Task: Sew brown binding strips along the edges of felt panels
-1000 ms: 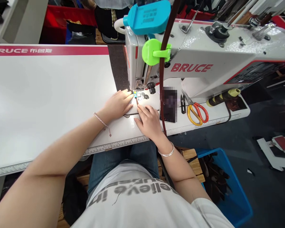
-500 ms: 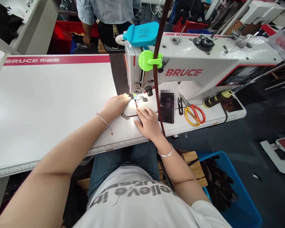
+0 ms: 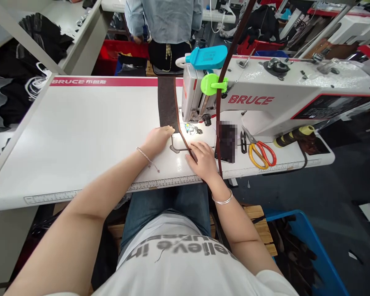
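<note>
Head view: dark panel (image 3: 167, 102), long axis away.

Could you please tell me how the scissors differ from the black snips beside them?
The scissors are larger than the black snips. The scissors have one yellow and one red looped handle, while the snips look black, without such loops. The scissors lie slanted; the snips lie nearly straight up and down in view. Both rest on the white table.

Bright overhead light leaves soft glare on the white rectangular table (image 3: 95, 135) toward nine o'clock; wide-angle distortion bends the edges.
</note>
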Available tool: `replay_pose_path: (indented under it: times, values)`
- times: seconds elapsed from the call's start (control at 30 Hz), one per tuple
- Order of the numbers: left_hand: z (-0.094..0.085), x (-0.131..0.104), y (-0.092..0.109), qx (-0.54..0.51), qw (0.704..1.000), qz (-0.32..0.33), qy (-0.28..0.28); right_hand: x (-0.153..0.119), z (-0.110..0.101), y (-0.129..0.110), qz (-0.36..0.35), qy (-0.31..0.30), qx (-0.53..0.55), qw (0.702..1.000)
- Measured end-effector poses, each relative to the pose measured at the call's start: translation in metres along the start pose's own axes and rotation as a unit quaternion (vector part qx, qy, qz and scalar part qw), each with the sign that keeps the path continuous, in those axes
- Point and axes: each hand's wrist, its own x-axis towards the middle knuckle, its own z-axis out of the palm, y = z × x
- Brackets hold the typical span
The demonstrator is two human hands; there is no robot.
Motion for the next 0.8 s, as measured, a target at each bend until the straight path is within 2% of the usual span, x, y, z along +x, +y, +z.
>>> replay_pose_path:
  times: [0.33, 0.43, 0.53, 0.63, 0.73, 0.8]
  values:
    - [-0.008, -0.018, -0.001, -0.003, 1.000, -0.017, -0.010, 0.001, 0.000, -0.002, 0.003, -0.009, -0.013, 1.000]
    - [-0.014, -0.034, 0.003, -0.013, 1.000, -0.020, -0.005, 0.001, -0.002, -0.002, 0.003, -0.003, 0.010, 1.000]
    - [-0.017, -0.060, 0.014, -0.050, 0.998, -0.022, 0.030, -0.005, -0.004, -0.011, 0.028, 0.026, 0.089, 0.995]
    - [-0.016, -0.095, 0.037, -0.110, 0.991, -0.011, 0.074, -0.020, -0.006, -0.034, 0.104, 0.048, 0.239, 0.964]
    - [-0.013, -0.130, 0.067, -0.161, 0.980, -0.009, 0.119, -0.041, -0.005, -0.062, 0.181, 0.011, 0.385, 0.905]
    - [-0.011, -0.150, 0.085, -0.169, 0.975, 0.002, 0.142, -0.055, -0.005, -0.073, 0.224, -0.008, 0.444, 0.867]
